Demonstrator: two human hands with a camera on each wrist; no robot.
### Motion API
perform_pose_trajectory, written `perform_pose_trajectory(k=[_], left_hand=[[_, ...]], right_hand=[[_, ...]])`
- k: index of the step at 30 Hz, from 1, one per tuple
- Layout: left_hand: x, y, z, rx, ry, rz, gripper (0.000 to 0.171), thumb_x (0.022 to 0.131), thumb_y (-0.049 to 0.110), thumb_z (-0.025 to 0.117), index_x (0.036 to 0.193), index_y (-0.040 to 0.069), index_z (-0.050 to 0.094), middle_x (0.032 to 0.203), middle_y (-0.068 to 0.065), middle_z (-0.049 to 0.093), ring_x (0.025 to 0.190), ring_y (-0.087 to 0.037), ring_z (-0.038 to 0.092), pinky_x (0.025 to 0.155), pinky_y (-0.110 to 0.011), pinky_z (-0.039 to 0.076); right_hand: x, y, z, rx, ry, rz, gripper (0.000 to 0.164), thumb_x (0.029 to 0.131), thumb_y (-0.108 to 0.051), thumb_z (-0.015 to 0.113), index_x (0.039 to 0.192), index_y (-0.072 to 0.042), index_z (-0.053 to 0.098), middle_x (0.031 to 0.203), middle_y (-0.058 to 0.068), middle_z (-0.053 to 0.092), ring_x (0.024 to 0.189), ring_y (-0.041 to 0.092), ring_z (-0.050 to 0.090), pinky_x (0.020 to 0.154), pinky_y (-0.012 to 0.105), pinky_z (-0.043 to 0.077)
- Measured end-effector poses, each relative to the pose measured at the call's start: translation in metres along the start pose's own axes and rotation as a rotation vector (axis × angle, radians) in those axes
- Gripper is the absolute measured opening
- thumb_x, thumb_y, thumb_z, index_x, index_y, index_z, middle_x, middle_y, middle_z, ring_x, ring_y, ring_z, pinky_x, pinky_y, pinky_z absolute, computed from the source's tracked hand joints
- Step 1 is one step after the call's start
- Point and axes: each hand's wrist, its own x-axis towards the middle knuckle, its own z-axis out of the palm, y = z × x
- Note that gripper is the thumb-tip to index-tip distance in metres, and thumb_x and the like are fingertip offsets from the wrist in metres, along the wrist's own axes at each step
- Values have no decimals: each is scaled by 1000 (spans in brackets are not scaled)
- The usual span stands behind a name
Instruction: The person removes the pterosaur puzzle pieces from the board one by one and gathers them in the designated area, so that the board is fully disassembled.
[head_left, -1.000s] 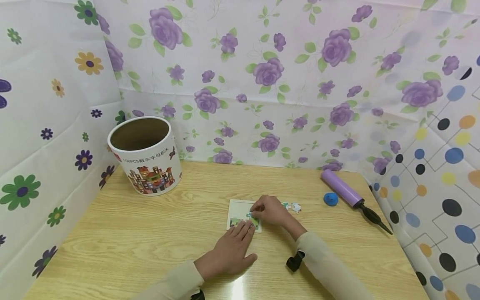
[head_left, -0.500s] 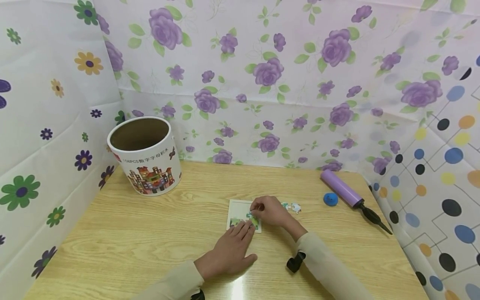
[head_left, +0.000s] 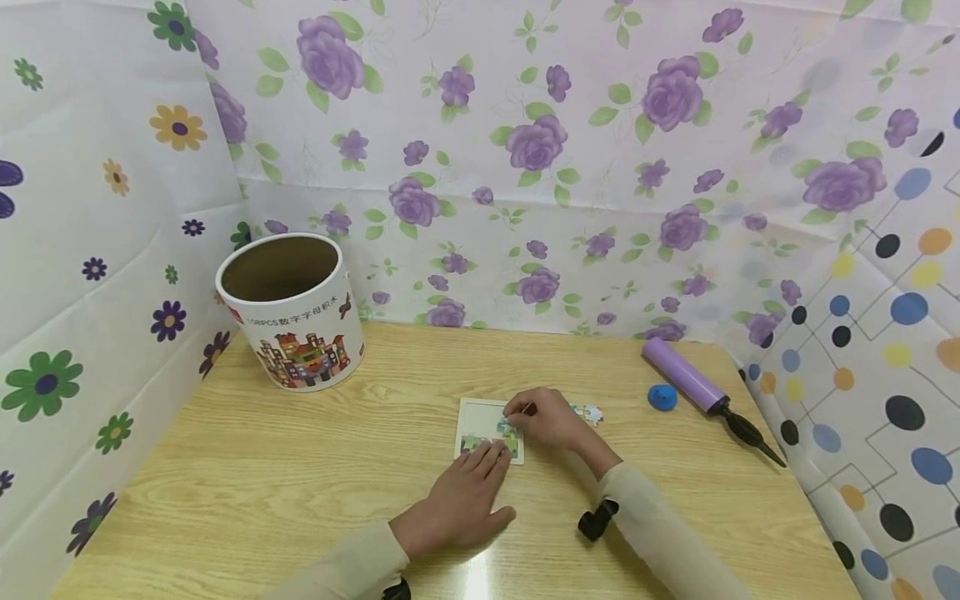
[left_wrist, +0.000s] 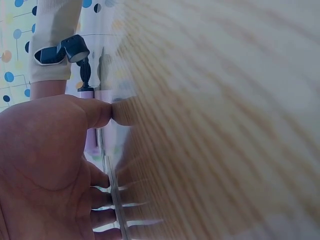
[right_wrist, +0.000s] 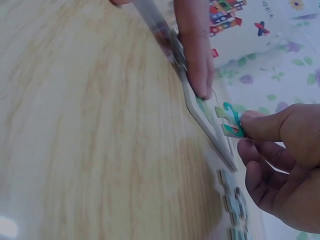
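Observation:
A small puzzle board (head_left: 477, 410) with a pale frame lies on the table, its near part filled with green pieces. My left hand (head_left: 461, 504) rests its straight fingertips on the board's near edge; in the left wrist view its palm (left_wrist: 42, 155) shows, with the thumb touching the table. Over the board's right side, my right hand (head_left: 551, 418) pinches a puzzle piece (right_wrist: 231, 121) between thumb and fingers. That piece, green and teal, is tilted just above the board in the right wrist view. Loose puzzle pieces (head_left: 592, 414) lie right of the board, partly hidden by my right hand.
A large white printed bucket (head_left: 300, 333) stands at the table's back left. Toward the right are a blue rounded object (head_left: 662, 397) and a purple hand pump (head_left: 686, 379) with a black nozzle end. Patterned cloth walls border the table (head_left: 300, 467) at the back and sides.
My right hand has shifted slightly right and away from me, showing more of the teal-patterned piece at its fingertips. My left hand has stayed in place on the board.

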Motion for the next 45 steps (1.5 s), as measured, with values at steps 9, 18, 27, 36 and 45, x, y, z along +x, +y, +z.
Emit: perform_pose_trajectory(k=[9, 18, 27, 36, 45], left_hand=[[1, 0, 0, -2, -3, -5, 76, 105, 52, 44, 160, 2, 30, 168, -16, 24, 155, -31, 24, 121, -47, 29], [1, 0, 1, -16, -1, -5, 76, 105, 52, 44, 160, 2, 30, 168, -16, 24, 155, -31, 23, 121, -47, 29], [0, -1, 5, 5, 45, 24, 74, 106, 52, 43, 159, 1, 32, 166, -18, 28, 153, -33, 27, 120, -47, 31], [0, 0, 0, -28, 31, 35, 74, 105, 49, 46, 158, -1, 32, 165, -20, 28, 153, -35, 27, 119, -50, 31], [0, 0, -1, -22, 15, 24, 74, 105, 50, 45, 159, 0, 32, 166, -19, 28, 153, -34, 27, 120, -49, 31]], right_hand=[[-23, 11, -20, 25, 47, 64, 11, 98, -18, 70, 105, -19, 78, 99, -6, 73, 90, 11, 66, 81, 36, 56], [-47, 29, -41, 6, 103, 110, 12, 98, -15, 70, 102, -21, 79, 101, -5, 74, 89, 12, 66, 80, 36, 56], [-71, 44, -57, -8, 137, 142, 11, 96, -13, 71, 102, -17, 80, 103, 0, 75, 87, 14, 67, 75, 33, 56], [-88, 61, -62, -24, 178, 209, 10, 95, -15, 74, 101, -19, 80, 104, 1, 74, 87, 15, 66, 75, 35, 56], [-94, 71, -60, -28, 195, 217, 10, 95, -13, 73, 100, -19, 79, 103, 1, 74, 83, 13, 65, 73, 31, 54]])
